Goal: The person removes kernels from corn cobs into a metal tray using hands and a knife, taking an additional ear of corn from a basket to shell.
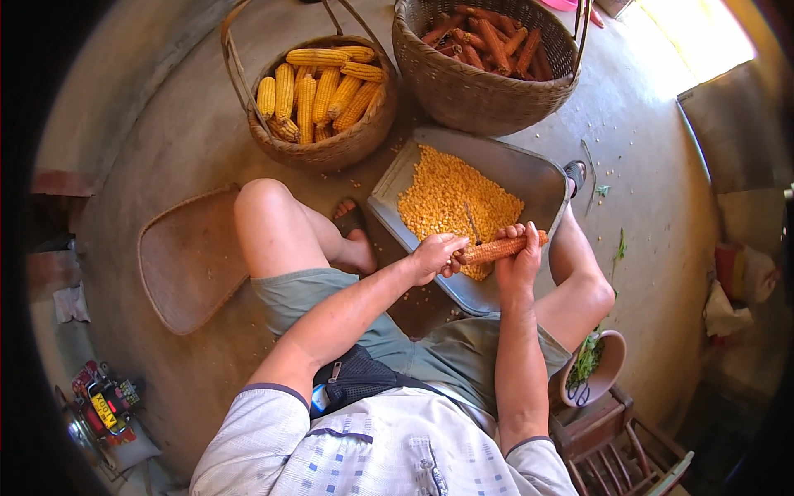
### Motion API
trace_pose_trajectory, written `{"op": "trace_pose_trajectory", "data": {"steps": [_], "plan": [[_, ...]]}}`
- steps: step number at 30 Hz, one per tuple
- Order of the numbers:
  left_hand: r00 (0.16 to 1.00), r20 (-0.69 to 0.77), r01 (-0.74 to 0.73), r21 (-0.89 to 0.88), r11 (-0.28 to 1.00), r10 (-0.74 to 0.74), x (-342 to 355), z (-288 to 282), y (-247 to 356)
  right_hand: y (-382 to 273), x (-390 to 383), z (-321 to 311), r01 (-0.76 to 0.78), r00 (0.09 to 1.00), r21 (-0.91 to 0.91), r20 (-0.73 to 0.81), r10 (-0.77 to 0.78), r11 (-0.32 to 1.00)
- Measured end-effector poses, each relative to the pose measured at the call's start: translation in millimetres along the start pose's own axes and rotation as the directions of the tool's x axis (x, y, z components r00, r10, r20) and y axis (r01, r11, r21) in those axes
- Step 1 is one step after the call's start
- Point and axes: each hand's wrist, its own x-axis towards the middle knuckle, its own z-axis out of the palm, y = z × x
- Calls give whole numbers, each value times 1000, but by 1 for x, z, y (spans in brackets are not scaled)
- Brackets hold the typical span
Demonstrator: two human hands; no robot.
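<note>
Above a grey rectangular tub (542,169), my two hands hold a corn cob (494,250) lying nearly level. The cob looks orange-red and mostly bare of kernels. My right hand (521,260) is wrapped round its right part, with the tip sticking out past the fingers. At the left end, the fingers of my left hand (436,256) are closed on the cob. Loose yellow kernels (447,194) lie heaped in the tub. A thin dark stick-like thing (471,219) shows among them, close to my left hand; its kind is unclear.
Beyond my knees stand a basket (356,153) of yellow corn ears and a larger basket (471,107) of bare cobs. A shallow woven tray (186,264) lies left. A bowl with greens (608,368) and a wooden chair (612,446) are at lower right. Kernels are scattered on the floor.
</note>
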Motion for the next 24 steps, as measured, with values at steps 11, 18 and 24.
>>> {"op": "trace_pose_trajectory", "data": {"steps": [11,18,24], "plan": [[894,-138,-108,857,504,426,25,-30,-32,-5,-40,14,556,810,-710,580,90,-432],[833,-137,-139,885,444,536,23,-21,-20,-40,-24,81,557,822,-813,511,251,-169],[810,-92,-261,828,497,579,23,-21,-30,-91,10,198,704,688,-585,702,-183,402]]}}
